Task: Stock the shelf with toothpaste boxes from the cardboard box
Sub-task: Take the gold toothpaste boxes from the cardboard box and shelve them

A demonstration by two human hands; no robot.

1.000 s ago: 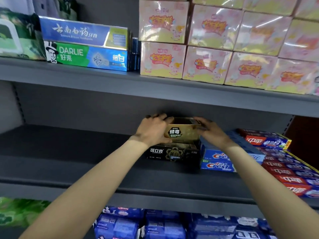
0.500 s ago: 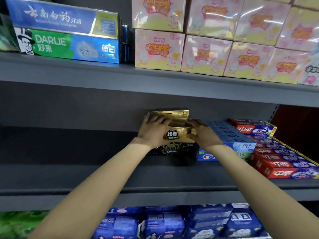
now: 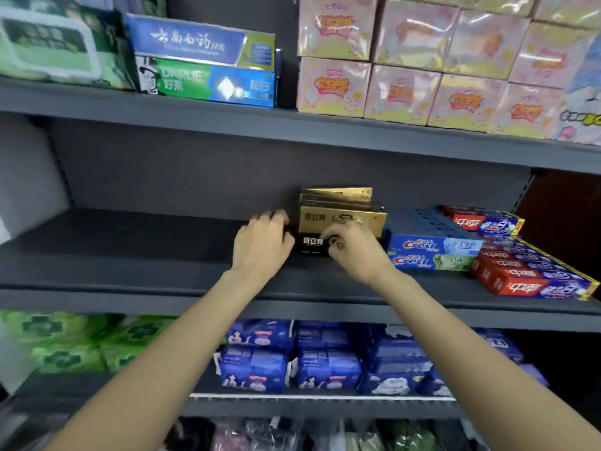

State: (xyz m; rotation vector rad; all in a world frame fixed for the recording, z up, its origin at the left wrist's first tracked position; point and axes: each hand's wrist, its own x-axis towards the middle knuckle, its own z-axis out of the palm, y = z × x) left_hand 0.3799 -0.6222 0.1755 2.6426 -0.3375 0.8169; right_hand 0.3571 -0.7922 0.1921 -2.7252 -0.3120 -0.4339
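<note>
Grey metal shelving (image 3: pixel 130 255) carries the stock: gold cardboard toothpaste boxes (image 3: pixel 341 219) are stacked on a black toothpaste box (image 3: pixel 312 245) on the middle shelf, just beside blue Crest toothpaste boxes (image 3: pixel 432 252). The black box is gripped at its left end by the left hand (image 3: pixel 263 245) and at its front by the right hand (image 3: pixel 354 252). If the black box is tugged or shoved, the offset gold stack could be toppled.

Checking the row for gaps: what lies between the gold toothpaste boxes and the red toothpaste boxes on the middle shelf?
In the head view, blue Crest toothpaste boxes fill that stretch.
</note>
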